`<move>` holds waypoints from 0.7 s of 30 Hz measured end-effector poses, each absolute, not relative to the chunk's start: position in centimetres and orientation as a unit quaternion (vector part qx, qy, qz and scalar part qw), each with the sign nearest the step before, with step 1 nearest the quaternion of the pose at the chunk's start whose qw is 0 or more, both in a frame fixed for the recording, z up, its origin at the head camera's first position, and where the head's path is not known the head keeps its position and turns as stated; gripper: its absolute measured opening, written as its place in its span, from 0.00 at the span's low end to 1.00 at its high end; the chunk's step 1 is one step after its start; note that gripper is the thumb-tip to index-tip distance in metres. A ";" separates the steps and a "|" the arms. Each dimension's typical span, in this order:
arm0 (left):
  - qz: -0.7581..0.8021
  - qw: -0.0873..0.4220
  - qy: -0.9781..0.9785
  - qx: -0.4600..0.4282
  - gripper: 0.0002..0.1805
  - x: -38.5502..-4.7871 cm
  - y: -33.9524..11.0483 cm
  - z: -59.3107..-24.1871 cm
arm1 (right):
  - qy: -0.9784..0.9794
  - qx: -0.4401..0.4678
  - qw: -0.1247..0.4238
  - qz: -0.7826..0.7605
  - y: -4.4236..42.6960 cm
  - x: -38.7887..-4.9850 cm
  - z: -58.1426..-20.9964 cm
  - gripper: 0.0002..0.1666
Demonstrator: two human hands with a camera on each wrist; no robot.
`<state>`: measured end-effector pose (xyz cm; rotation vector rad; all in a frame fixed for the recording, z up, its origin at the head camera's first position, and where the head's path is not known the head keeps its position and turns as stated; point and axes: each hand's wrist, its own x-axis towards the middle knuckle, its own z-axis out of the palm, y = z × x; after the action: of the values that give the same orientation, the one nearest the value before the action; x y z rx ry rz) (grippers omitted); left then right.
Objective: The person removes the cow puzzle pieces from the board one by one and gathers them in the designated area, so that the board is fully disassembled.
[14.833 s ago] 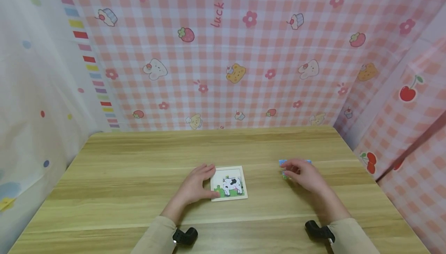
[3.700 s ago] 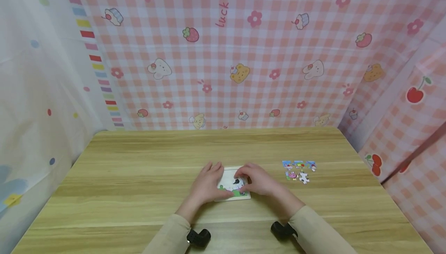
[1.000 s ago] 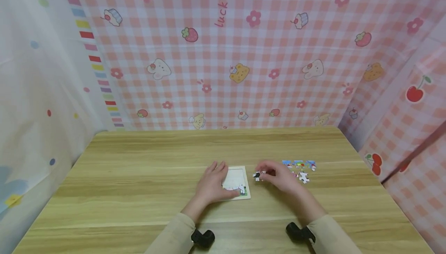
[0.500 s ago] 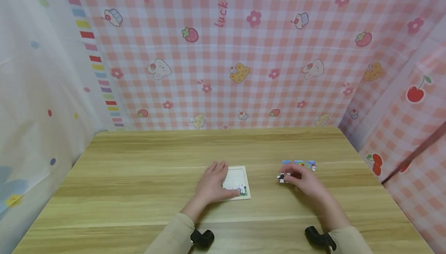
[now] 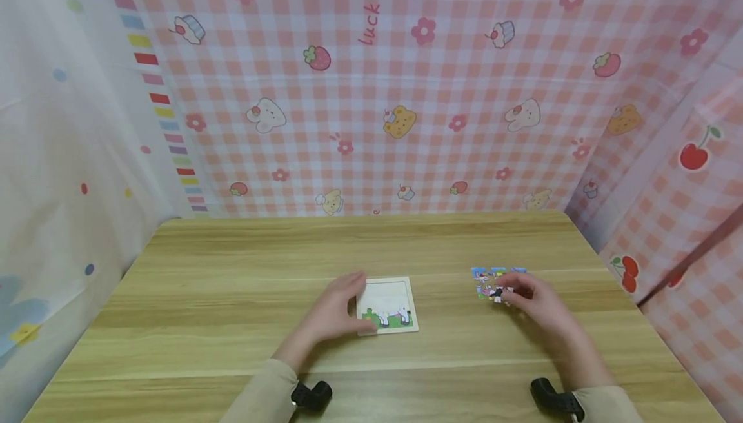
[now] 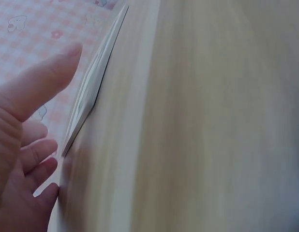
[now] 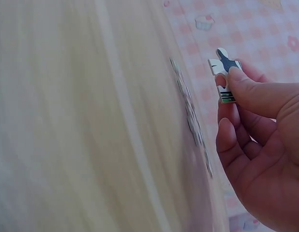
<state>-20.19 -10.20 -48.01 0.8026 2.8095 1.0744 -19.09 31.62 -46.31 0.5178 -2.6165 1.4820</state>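
A square puzzle tray (image 5: 386, 291) lies mid-table in the head view, with pieces showing cow legs and green grass along its bottom row. The tray's upper part shows bare board. My left hand (image 5: 332, 307) is spread at the tray's left edge, thumb by the lower left corner; in the left wrist view the fingers look straight and relaxed. To the right, my right hand (image 5: 542, 307) pinches a black-and-white puzzle piece (image 7: 226, 63) between thumb and forefinger. The held piece is over or beside several loose puzzle pieces (image 5: 480, 273), partly hidden by this hand.
The wooden table (image 5: 261, 249) extends around the tray and the loose pieces. A pink checked cloth (image 5: 360, 88) hangs behind its far edge, with more cloth hanging at both sides. Each wrist wears a black camera (image 5: 313, 397).
My right hand took the black-and-white piece out of the tray and carried it right to the loose pieces. My left hand has shifted left, uncovering the tray's left side.
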 end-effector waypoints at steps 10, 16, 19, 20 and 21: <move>0.349 0.042 0.898 0.266 0.58 -19.9 -11.8 -47.2 | -0.872 0.113 0.026 0.475 34.5 -19.1 -46.5 0.11; 0.327 0.042 0.900 0.286 0.58 -20.0 -12.1 -47.5 | -0.883 0.119 0.040 0.452 35.6 -19.4 -46.9 0.10; 0.319 0.042 0.901 0.290 0.58 -20.0 -12.1 -47.6 | -0.892 0.120 0.053 0.432 35.9 -19.5 -47.1 0.08; 0.317 0.041 0.901 0.292 0.58 -20.1 -12.0 -47.6 | -0.897 0.117 0.055 0.423 36.0 -19.5 -47.1 0.08; 0.317 0.042 0.901 0.292 0.58 -20.0 -12.0 -47.6 | -0.900 0.115 0.057 0.417 36.0 -19.5 -47.1 0.07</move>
<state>-20.05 -12.05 -47.61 0.8928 2.7584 0.9698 -19.55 36.04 -47.09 0.3477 -2.7295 1.2645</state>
